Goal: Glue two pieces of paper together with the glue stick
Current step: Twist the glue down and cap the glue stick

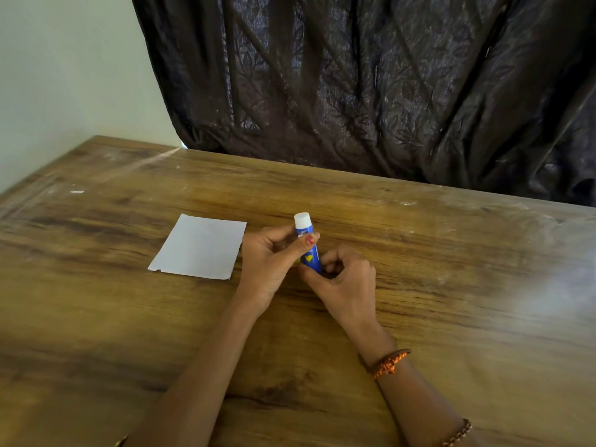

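Your left hand (269, 262) and right hand (343, 279) both curl around a blue glue stick (308, 245), white cap up, held just above the wooden tabletop (451, 285). The left grip takes the upper barrel, the right the base. White paper (200, 246) lies flat just beside your left hand.

The table (419, 285) was seen to be of wood or wood-look board, brown-grained, with a dull sheen and pale scuffs. A matt white sheet of paper (198, 246), ragged at its edges, was laid on it. The glue stick (308, 245) was made of smooth, glossy blue plastic with a white plastic cap. The curtain (371, 85) was of dark, shiny patterned cloth, and the wall (64, 75) was matt.
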